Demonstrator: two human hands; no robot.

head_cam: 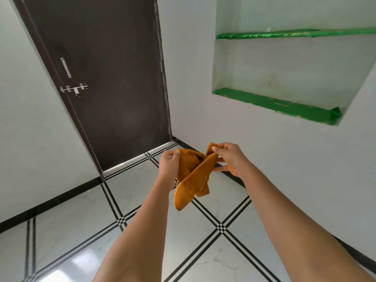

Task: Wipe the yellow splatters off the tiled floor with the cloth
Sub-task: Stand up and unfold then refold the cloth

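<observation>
Two bare forearms reached forward from the bottom of the view, above a glossy tiled floor (67, 237) of pale, marble-like squares edged with thin black double lines that crossed in small checkered knots. No yellow marks could be made out on the visible tiles.

Further out, both hands held an orange-brown cloth (192, 178) up in the air, well clear of the floor. The left hand (168, 164) pinched one upper corner, its fingers closed on the fabric with the thumb on top. The right hand (230, 157) gripped the opposite upper edge between thumb and forefinger, while its other fingers stretched out beneath the cloth. Between the hands the fabric was bunched and folded, and a long flap hung down and toward the left forearm.

Beyond the hands, a black skirting strip ran along the base of the pale walls. In the corner stood a closed dark brown door (105, 78) carrying a metal handle (66, 68) and a sliding bolt (74, 88) on its left side. To the right, a recessed wall niche (284, 68) held two shelves lined with shiny green covering.
</observation>
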